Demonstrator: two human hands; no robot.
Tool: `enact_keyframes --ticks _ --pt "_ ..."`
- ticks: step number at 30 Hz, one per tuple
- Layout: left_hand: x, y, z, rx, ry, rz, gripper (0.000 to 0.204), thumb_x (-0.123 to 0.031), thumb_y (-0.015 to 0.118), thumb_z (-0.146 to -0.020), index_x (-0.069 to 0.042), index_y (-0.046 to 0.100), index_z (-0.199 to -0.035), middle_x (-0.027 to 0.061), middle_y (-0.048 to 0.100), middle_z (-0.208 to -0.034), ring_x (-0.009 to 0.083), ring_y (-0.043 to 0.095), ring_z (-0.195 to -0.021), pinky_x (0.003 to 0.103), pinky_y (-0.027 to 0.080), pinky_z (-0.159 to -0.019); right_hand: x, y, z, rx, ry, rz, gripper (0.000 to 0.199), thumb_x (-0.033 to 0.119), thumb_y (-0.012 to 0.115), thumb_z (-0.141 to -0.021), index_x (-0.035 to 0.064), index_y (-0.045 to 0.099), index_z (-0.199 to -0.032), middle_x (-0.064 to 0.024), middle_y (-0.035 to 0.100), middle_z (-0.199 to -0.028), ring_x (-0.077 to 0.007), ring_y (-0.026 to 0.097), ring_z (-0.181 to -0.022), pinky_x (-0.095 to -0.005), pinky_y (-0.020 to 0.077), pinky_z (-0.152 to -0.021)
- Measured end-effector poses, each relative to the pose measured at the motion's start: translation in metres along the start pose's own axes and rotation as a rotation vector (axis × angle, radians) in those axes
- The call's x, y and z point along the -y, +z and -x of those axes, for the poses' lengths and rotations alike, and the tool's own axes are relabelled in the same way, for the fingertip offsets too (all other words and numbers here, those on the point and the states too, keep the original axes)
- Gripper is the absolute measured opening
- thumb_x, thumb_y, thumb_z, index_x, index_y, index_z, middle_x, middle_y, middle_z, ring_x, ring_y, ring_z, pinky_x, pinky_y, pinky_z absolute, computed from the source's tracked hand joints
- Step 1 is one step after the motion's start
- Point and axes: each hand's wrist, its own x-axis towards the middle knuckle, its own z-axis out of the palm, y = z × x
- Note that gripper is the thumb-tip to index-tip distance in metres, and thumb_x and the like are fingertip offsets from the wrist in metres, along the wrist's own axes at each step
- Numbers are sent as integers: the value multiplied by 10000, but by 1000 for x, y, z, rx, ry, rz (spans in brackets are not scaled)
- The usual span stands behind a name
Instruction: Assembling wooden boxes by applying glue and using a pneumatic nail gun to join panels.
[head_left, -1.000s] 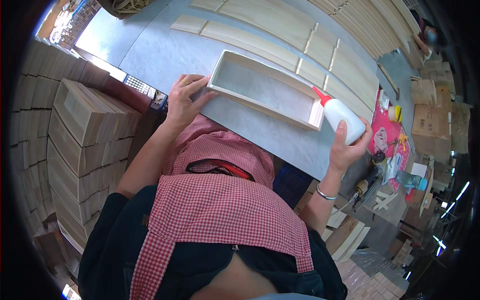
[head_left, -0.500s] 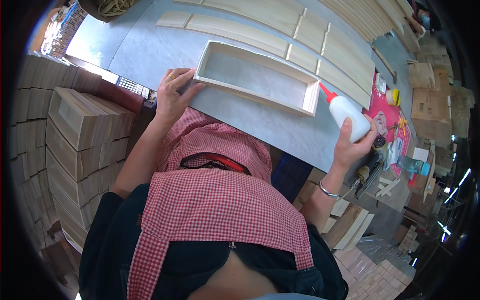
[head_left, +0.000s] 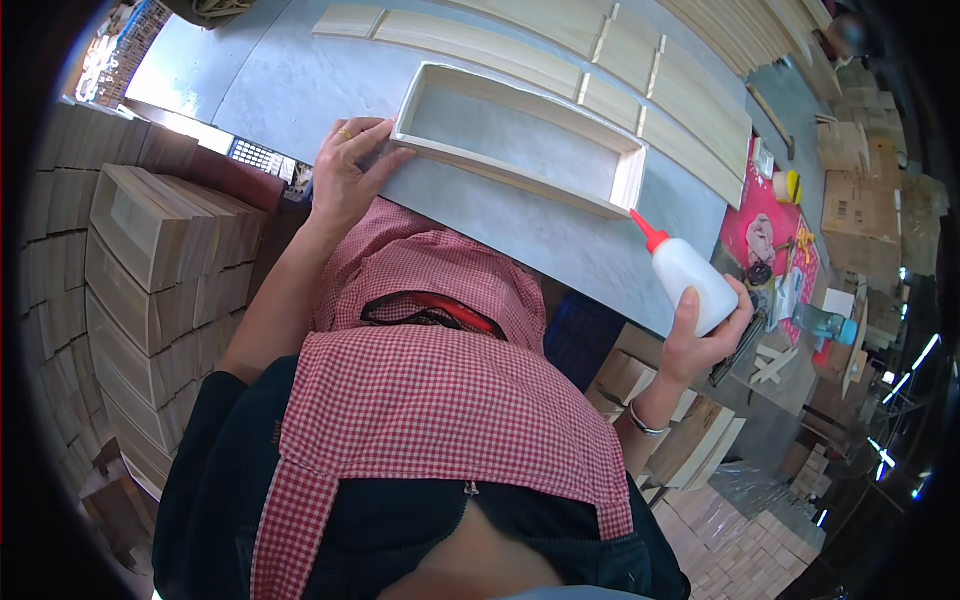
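Left hand (head_left: 345,175) steadies wooden frame (head_left: 520,140) (bottomless); right hand (head_left: 695,340) grips glue bottle (head_left: 690,280).

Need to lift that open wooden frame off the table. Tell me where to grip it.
Grip the wooden frame by a long side rail, coming from above: it lies flat and open, so fingers can straddle the thin wall. The left hand already rests on its near-left corner; the right hand holds the glue bottle.

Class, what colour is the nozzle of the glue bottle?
Red, on a white glue bottle in the right hand; head view.
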Motion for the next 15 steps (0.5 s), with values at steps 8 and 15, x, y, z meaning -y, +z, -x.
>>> enact_keyframes --ticks 8,15 --pt "-8 4 -3 -47 98 -19 373 -142 826 -819 -73 755 -1179 72 694 -1111 196 592 -931 307 535 -783 68 87 28 292 115 -473 538 222 729 -823 54 487 -1273 -157 576 -1207 -306 598 -1038 -407 532 -868" --pt "-6 2 0 -78 99 -17 383 -142 833 -808 -83 761 -1179 68 696 -1073 184 581 -907 305 530 -771 94 145 30 399 -35 -567 547 165 757 -812 57 469 -1265 -160 581 -1189 -296 626 -1016 -380 577 -809"
